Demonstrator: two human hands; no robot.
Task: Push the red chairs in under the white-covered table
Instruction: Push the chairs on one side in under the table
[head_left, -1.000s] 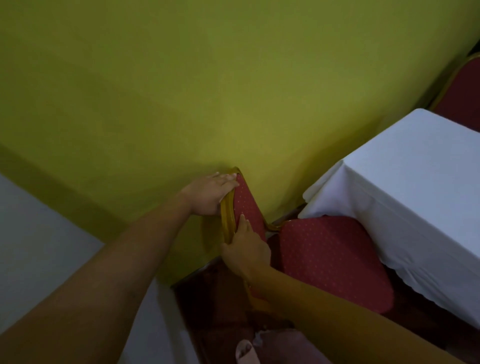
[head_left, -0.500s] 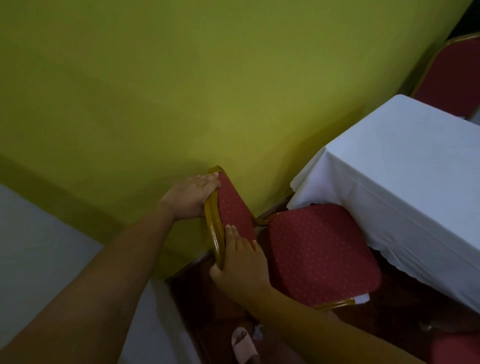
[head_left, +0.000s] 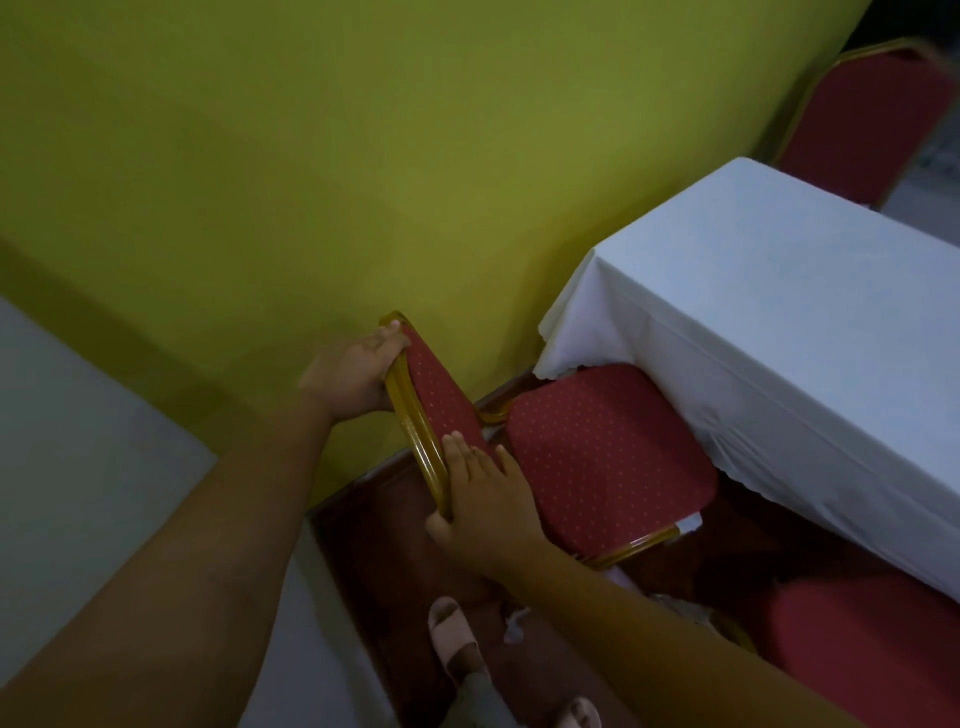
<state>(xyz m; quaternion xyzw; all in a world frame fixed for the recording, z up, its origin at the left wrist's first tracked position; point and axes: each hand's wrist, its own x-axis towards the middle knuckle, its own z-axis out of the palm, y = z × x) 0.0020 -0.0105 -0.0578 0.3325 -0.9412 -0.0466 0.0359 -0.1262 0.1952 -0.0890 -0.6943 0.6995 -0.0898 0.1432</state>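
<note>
The chair in hand stands at the corner of the table, hard against the yellow wall. The far edge of its seat lies under the hanging edge of the white cloth; most of the seat remains exposed on the near side of the table. The push on this chair is judged partly done, with most of the travel left.

The left hand is closed around the top rail of the chair back, at the corner farthest from the table edge, fingers wrapped over the gold frame. The right hand grips the lower end of the same rail, thumb behind the frame and fingers spread flat on the red padding. The seat extends from the hands toward the table.

A second red seat shows below the near edge of the table, only partly under the cloth. A third chair stands beyond the far end of the table. Both are judged to need attention after this one.
</note>
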